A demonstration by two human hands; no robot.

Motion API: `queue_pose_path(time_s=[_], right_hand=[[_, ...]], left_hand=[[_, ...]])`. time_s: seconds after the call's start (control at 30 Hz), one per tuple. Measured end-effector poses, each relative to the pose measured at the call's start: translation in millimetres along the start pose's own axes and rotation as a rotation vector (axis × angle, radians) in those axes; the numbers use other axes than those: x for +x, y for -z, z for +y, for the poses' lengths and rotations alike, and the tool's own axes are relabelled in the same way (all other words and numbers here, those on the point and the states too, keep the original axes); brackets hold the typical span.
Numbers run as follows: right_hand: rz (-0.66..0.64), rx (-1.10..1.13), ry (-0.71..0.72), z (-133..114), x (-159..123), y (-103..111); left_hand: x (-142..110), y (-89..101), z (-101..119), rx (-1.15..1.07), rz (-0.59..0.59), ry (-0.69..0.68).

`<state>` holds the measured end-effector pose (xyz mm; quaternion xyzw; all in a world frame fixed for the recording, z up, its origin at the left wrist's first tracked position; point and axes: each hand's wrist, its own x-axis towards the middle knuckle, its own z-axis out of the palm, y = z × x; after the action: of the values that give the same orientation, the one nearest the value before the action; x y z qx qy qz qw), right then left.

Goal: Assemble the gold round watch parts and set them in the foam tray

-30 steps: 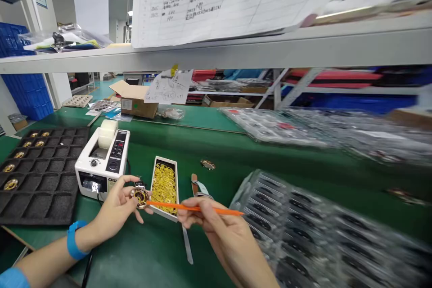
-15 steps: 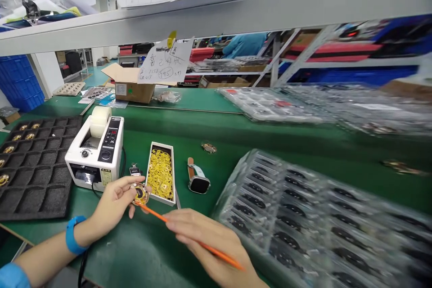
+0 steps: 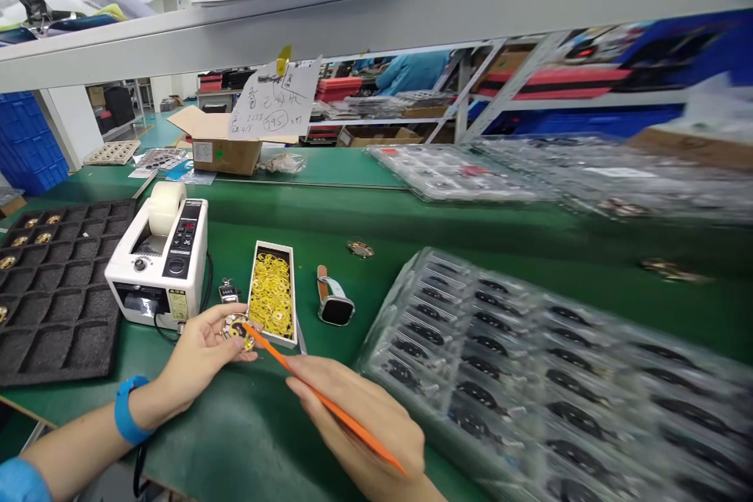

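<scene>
My left hand [image 3: 197, 357] pinches a small round gold-rimmed part [image 3: 236, 329] just in front of a white tape dispenser [image 3: 158, 263]. My right hand [image 3: 358, 423] grips a thin orange stick [image 3: 321, 398] like a pen, and the stick's tip touches the round part. Right behind the part stands a narrow white box [image 3: 271, 294] filled with yellow rings. A smartwatch [image 3: 334, 304] lies to the right of the box.
A black foam tray [image 3: 52, 298] with several gold parts lies at the left. Stacks of clear plastic trays [image 3: 529, 361] cover the right of the green bench [image 3: 247, 431]. A cardboard box [image 3: 220, 149] and a metal shelf [image 3: 376, 12] lie farther back; a person in blue works beyond.
The view tilted down and shifted. The stick went from level to slanting, its tip now resting on the round part, and my right hand slid lower and to the right.
</scene>
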<state>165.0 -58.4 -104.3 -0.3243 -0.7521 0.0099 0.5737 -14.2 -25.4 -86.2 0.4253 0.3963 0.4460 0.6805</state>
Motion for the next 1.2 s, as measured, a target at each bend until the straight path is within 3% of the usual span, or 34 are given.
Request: queue_pose_path(time_s=[0.1, 0.27, 0.37, 0.47, 0.6, 0.7, 0.93, 1.2], right_hand=[[0.006, -0.030, 0.056, 2.3, -1.3, -7.4], [-0.226, -0.194, 0.387, 3.9, 0.5, -7.5], [-0.299, -0.226, 0.443, 2.9, 3.1, -4.0], [-0.228, -0.146, 0.313, 3.8, 5.1, 0.8], [0.031, -0.006, -0.022, 8.5, 6.3, 9.9], [0.078, -0.039, -0.147, 11.2, 5.4, 14.2], [-0.092, -0.201, 0.008, -1.4, 1.2, -8.2], [-0.089, -0.272, -0.095, -0.5, 2.7, -33.4]], left_hand=[[-0.9, -3.8, -2.6, -0.010, -0.006, 0.006], [-0.1, -2.4, -5.4, -0.048, 0.006, 0.050], [0.4, -0.4, -4.0, -0.060, 0.014, 0.081], [1.5, 0.5, -1.1, -0.046, 0.029, 0.107], [4.0, 1.8, 0.4, 0.020, 0.043, 0.089], [4.9, 2.7, -1.2, 0.069, 0.039, 0.050], [1.4, -4.0, -6.7, 0.172, 0.048, -0.026], [-6.5, -8.7, -18.6, 0.435, 0.033, -0.192]])
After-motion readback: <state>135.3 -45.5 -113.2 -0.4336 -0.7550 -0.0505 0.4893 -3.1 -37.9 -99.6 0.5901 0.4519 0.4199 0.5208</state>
